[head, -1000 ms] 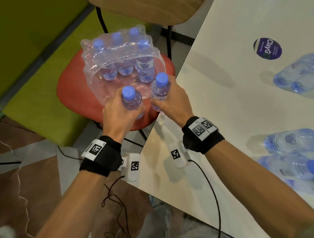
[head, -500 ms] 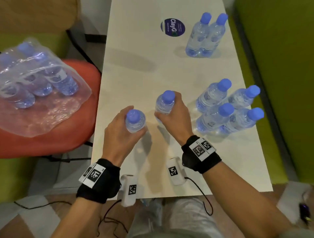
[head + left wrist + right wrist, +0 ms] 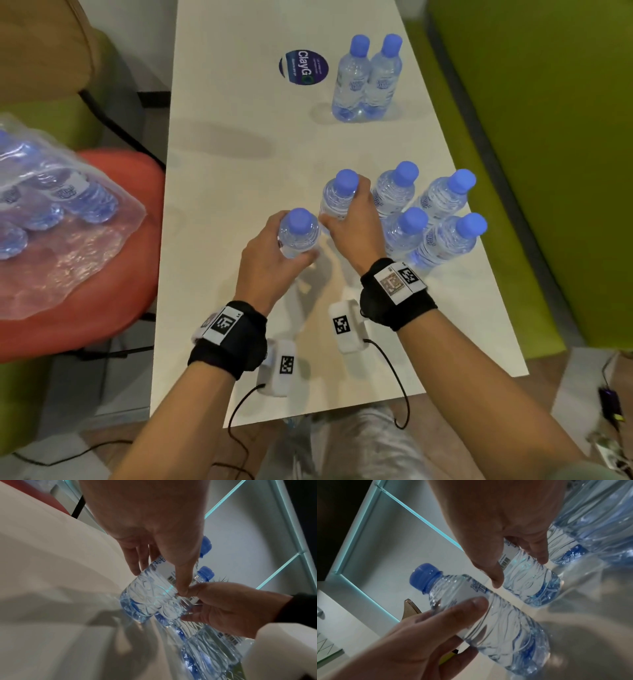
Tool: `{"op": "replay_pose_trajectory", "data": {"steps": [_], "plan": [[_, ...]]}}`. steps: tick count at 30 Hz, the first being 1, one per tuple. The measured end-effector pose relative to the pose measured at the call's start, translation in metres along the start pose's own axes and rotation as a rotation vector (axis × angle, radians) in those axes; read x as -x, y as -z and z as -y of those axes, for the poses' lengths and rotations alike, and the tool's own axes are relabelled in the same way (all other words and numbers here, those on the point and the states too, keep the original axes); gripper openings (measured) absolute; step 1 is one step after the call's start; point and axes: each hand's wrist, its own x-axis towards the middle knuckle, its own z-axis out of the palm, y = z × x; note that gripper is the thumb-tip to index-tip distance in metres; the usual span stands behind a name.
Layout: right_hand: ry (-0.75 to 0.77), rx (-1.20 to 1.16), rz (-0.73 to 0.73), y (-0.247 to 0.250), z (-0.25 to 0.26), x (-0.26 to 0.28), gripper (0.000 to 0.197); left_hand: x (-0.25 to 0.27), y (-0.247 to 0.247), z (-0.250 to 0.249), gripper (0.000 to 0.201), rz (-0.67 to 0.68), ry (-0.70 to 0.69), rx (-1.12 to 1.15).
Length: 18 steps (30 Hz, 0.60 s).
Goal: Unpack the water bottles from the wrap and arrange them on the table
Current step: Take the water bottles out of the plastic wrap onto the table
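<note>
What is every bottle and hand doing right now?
Left hand: grips a bottle.
Left bottle: capped, upright, held.
Right hand: grips a bottle.
Right bottle: capped, upright, held.
Four bottles: capped, standing together on the table.
Two far bottles: capped, standing side by side.
Wrap: torn open on the red chair, bottles still inside.

A round dark-blue sticker (image 3: 303, 67) lies flat on the tabletop. Left of the table stands a red chair (image 3: 85, 308). At the far right, what looks like a small dark device (image 3: 609, 402) sits on the floor.
</note>
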Motion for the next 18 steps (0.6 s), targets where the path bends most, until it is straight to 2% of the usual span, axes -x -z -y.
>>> {"op": "replay_pose_trajectory", "data": {"steps": [8, 13, 16, 18], "plan": [[-0.011, -0.018, 0.002, 0.001, 0.002, 0.0, 0.069, -0.002, -0.007, 0.007, 0.06, -0.022, 0.0, 0.07], [-0.024, -0.032, -0.013, 0.009, 0.013, 0.005, 0.074, -0.006, -0.003, 0.01, 0.07, 0.045, -0.014, -0.031], [0.042, 0.001, -0.027, 0.024, 0.028, 0.011, 0.074, -0.002, 0.008, 0.023, 0.089, 0.095, 0.019, -0.179], [0.136, 0.012, -0.064, 0.036, 0.044, 0.015, 0.07, 0.004, 0.021, 0.032, 0.085, 0.073, 0.046, -0.218]]}}
